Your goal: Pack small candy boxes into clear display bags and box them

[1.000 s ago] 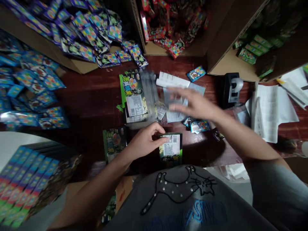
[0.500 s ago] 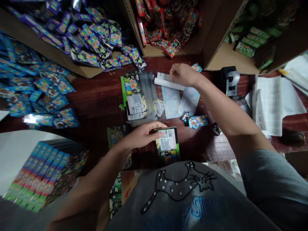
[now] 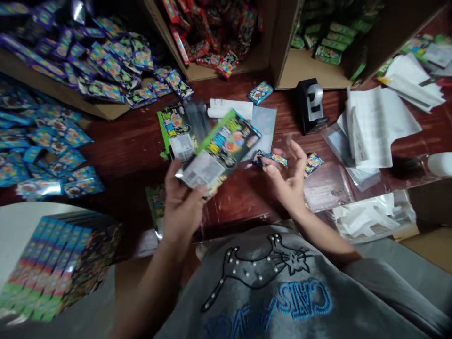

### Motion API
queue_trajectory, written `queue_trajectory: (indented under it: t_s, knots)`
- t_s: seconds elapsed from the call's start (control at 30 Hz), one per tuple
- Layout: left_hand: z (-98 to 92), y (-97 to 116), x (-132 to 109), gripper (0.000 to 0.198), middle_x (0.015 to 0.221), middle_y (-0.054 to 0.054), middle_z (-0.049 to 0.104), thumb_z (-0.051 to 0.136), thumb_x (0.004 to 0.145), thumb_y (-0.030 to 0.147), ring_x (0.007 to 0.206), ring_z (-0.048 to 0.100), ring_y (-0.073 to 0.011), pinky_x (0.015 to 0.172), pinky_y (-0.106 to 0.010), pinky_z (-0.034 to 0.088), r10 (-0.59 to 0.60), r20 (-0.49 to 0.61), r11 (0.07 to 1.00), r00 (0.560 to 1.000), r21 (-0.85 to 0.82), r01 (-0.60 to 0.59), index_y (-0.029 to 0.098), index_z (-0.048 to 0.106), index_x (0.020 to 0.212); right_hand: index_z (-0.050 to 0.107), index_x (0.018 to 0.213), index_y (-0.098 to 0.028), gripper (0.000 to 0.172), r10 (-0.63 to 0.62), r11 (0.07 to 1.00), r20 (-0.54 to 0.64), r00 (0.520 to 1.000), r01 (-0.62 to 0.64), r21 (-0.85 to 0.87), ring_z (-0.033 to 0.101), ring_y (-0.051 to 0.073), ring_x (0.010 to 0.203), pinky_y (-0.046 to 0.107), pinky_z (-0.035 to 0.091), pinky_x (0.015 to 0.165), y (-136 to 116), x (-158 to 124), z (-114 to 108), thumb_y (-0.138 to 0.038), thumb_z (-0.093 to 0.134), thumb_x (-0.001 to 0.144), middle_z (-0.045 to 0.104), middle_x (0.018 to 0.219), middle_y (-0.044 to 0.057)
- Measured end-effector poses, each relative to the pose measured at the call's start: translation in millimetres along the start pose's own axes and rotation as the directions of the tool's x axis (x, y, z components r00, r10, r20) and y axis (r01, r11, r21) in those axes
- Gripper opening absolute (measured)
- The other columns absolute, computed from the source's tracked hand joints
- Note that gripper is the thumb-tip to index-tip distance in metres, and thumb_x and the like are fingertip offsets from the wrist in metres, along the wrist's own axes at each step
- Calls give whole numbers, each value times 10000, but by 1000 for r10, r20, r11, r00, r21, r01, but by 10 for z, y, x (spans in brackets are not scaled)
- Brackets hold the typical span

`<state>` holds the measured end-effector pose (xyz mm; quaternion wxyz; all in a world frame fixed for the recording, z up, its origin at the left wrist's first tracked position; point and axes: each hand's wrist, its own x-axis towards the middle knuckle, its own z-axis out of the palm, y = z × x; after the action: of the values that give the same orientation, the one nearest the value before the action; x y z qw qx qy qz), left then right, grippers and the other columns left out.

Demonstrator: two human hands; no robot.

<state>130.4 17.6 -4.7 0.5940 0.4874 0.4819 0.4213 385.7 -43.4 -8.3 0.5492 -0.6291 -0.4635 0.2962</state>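
Note:
My left hand [image 3: 183,202] is closed on the lower end of a green and black card pack [image 3: 221,150] and holds it tilted above the dark red table [image 3: 127,146]. My right hand [image 3: 287,176] hovers just right of the pack, palm up with its fingers spread and nothing in it. Behind the lifted pack, another green pack [image 3: 174,132] lies flat under a clear sleeve. A white roll of labels [image 3: 229,108] lies beyond it. Small blue packets [image 3: 270,157] lie near my right fingertips.
Cardboard boxes hold purple packets [image 3: 106,61], red packets [image 3: 208,33] and green packets [image 3: 325,42]. Blue packets [image 3: 42,146] are heaped at the left. A black tape dispenser [image 3: 310,106], white paper sheets [image 3: 374,125] and stacked boxes [image 3: 52,263] stand around.
My left hand lifted the green pack off the table and tilted it. My right hand came back from the label roll to beside the pack. The view shifted right.

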Motion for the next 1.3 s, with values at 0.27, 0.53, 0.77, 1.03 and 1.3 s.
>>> queue_trajectory:
  t_s: [0.27,0.53,0.77,1.03,1.3]
  knots:
    - [357,-252,-341,392,1209,-79,718,818,895,410,1109,730,-210,942,-354,644,78,150,968,986,226,-111,241,636,1199,11,1688,-346,892,-48,993,216,975,70,-95,670,271,1212,430,653,916,44,41,11,-483,614,1046,556,1467,162]
    - [334,-250,-161,486,1154,-63,715,773,899,359,979,735,-180,861,-308,634,88,293,970,952,193,-149,253,588,1335,149,1682,-334,733,-89,994,160,983,98,-50,719,261,1112,478,632,984,302,-281,185,-460,543,1076,669,1265,117]
    - [253,-177,-44,181,1225,-93,781,724,977,383,1149,750,-213,1034,-379,582,154,226,964,962,179,-196,219,654,1007,155,1734,-345,785,-77,997,360,930,81,5,656,267,1373,532,569,1151,234,-254,-8,-402,574,1073,648,1509,133]
    - [234,-30,-11,241,1147,-73,824,753,965,438,1104,771,-219,1042,-384,588,97,262,950,960,264,-168,225,766,1077,-5,1753,-310,890,-63,993,458,887,100,-56,723,277,1200,501,606,1070,155,-87,-18,-435,563,1080,718,1299,120]
    - [337,159,-41,189,1039,-67,838,836,867,339,976,778,-204,923,-336,609,7,232,973,973,222,-60,192,760,959,91,1759,-300,924,-68,994,568,820,105,-33,750,254,1037,475,625,997,37,65,-116,-553,615,1041,732,1197,94]
